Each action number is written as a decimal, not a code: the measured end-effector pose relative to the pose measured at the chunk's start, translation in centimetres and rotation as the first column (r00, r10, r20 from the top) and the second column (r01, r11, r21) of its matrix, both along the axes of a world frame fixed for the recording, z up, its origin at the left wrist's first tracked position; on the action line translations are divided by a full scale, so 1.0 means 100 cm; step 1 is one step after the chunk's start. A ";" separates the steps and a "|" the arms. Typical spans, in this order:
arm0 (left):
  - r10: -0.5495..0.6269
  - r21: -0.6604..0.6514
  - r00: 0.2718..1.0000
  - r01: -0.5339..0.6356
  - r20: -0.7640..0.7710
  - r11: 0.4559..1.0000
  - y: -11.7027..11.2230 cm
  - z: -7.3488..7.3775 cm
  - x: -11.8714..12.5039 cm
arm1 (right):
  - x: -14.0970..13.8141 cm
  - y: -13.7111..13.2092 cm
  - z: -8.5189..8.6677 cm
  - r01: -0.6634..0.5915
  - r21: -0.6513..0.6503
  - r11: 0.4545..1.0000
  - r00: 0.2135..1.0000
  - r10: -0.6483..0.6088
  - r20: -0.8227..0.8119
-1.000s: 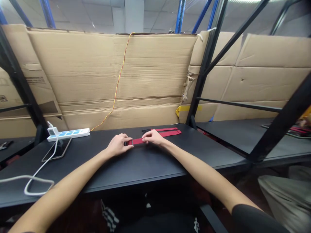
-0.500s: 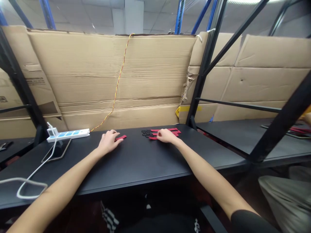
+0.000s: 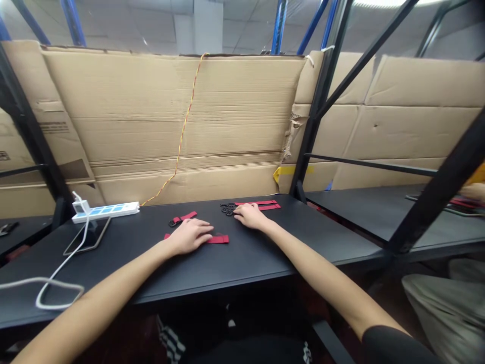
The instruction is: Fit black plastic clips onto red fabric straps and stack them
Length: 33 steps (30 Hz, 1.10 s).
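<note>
My left hand [image 3: 190, 236] lies across a red strap [image 3: 219, 239] on the black table, thumb and fingers closed on it, with strap ends showing on both sides. Behind it rests a shorter-looking red strap with a black buckle [image 3: 174, 222]. My right hand [image 3: 251, 216] is low over a small group of red straps [image 3: 268, 205], its fingertips at their black buckles [image 3: 228, 208]. Its fingers look stretched out and slightly apart, partly covering the straps.
A white power strip [image 3: 113, 210] with a plugged-in charger and white cable [image 3: 56, 273] sits at the left, beside a phone-like flat device [image 3: 94, 235]. Cardboard [image 3: 182, 116] stands along the back. Black frame posts [image 3: 308, 136] flank the table [image 3: 242, 263]. Another person's hand [image 3: 473, 192] shows at far right.
One red strap has moved from the group at the right to beneath my left hand. My left hand came nearer and rightward, uncovering the buckled strap. My right hand shifted slightly left onto the buckles.
</note>
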<state>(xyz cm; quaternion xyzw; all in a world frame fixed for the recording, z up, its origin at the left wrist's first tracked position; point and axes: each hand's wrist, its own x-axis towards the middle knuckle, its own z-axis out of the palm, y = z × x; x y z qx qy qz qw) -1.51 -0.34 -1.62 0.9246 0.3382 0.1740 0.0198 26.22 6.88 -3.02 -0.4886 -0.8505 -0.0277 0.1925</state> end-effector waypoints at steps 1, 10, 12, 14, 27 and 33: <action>-0.010 -0.007 1.000 0.010 0.005 1.000 -0.003 0.001 0.001 | -0.003 -0.002 0.000 -0.022 0.001 1.000 1.000 0.022 -0.008; -0.040 -0.120 0.992 0.054 0.116 0.991 -0.011 -0.007 0.022 | -0.030 -0.015 -0.001 -0.346 -0.110 0.932 0.926 0.320 -0.200; -0.009 -0.162 0.989 0.033 0.148 0.986 -0.009 -0.007 0.022 | -0.034 -0.017 -0.003 -0.430 -0.154 0.890 0.885 0.380 -0.270; 0.010 -0.191 0.986 0.022 0.167 0.981 -0.009 -0.007 0.022 | -0.037 -0.020 -0.004 -0.458 -0.158 0.875 0.873 0.410 -0.264; 0.096 -0.304 0.987 -0.054 0.127 0.951 -0.011 -0.007 0.021 | -0.046 -0.023 -0.006 -0.453 -0.233 0.860 0.866 0.363 -0.344; 0.186 -0.412 0.900 -0.007 0.395 0.911 0.005 -0.011 0.015 | -0.047 -0.021 -0.005 -0.551 -0.355 0.755 0.643 0.113 -0.757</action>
